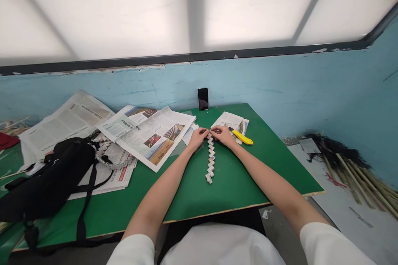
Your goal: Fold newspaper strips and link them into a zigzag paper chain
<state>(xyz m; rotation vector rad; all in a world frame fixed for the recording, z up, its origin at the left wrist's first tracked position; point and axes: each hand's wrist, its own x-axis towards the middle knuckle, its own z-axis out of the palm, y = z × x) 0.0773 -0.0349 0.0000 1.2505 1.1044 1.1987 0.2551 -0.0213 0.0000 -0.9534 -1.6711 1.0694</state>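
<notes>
A chain of folded newspaper links [210, 161] lies on the green table [248, 174], running from its near end toward me up to my hands. My left hand [197, 138] and my right hand [223, 134] meet at the chain's far end, fingers pinched on the top link from either side. A yellow utility knife [242, 137] rests on a small sheet of newspaper [231, 121] just right of my right hand.
Open newspapers [149, 132] cover the table's left side, with a black strap bag [52, 178] and another folded paper chain [107, 158] on them. A phone [203, 98] leans against the blue wall. Bamboo sticks [357, 178] lie on the floor at right.
</notes>
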